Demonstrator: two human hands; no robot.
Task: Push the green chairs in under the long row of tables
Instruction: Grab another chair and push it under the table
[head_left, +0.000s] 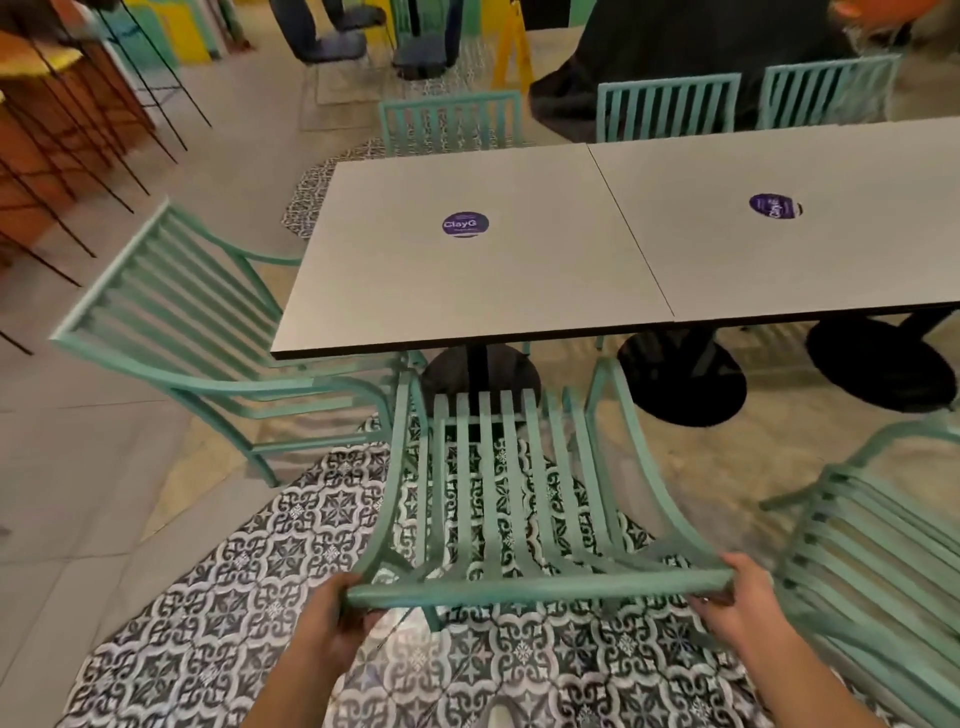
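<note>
**Both hands on chair backrest, chair at table edge**

Green slatted chair (498, 483) faces the end table (467, 260) of the row, its front at the table edge, seat mostly out. Left hand (332, 618) and right hand (737, 597) curl around the top rail's two ends. Patterned tile floor (234, 597) underneath; more green chairs around.

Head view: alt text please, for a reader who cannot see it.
Both hands, left hand and right hand, grip the top rail of a green chair facing a row of grey tables, its seat mostly out from under the table edge. More green chairs stand at the table's left end, far side and lower right.
</note>
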